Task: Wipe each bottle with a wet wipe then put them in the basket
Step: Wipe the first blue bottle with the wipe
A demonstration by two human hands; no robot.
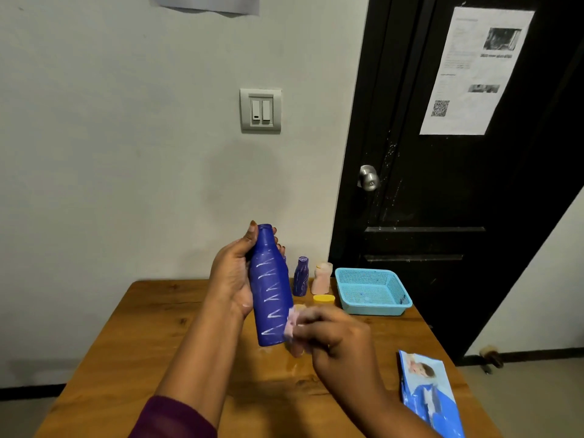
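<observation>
My left hand grips a tall blue bottle upright above the table, fingers around its neck and upper body. White zigzag marks run down the bottle's front. My right hand pinches a crumpled wet wipe against the bottle's lower right side; the hand is blurred. A small purple bottle and a pale pink bottle stand at the table's far edge. A light blue basket sits to their right with no bottle in it.
A yellow cap-like object lies in front of the pink bottle. A blue wet-wipe pack lies at the table's right edge. The wooden table stands against a white wall, beside a black door.
</observation>
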